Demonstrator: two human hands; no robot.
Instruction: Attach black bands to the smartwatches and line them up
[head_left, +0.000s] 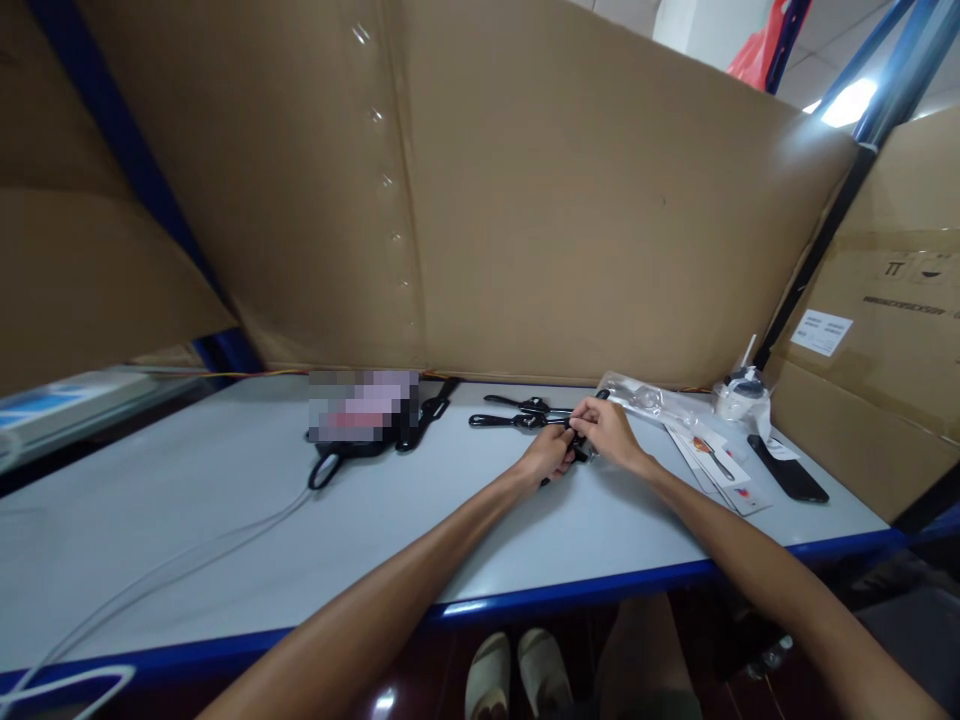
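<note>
My left hand [551, 455] is closed around a black spokeshave [580, 453], whose body is largely covered by my fingers. One handle end points up and away, the other down toward the table's front. My right hand [606, 428] pinches at its middle from the right; what the fingertips grip there is too small to make out. Just left of my hands, two more black spokeshaves lie side by side, a nearer spokeshave [525, 422] and a farther spokeshave [531, 404].
Farther left lie a long black item [427, 415] and a black case with a loop [360, 450], partly blurred out. A white cable [187, 550] crosses the left side. Rightward are plastic bags [652, 395], printed cards [716, 465], a black phone [787, 470] and a white roll [739, 400]. Cardboard [562, 200] stands behind.
</note>
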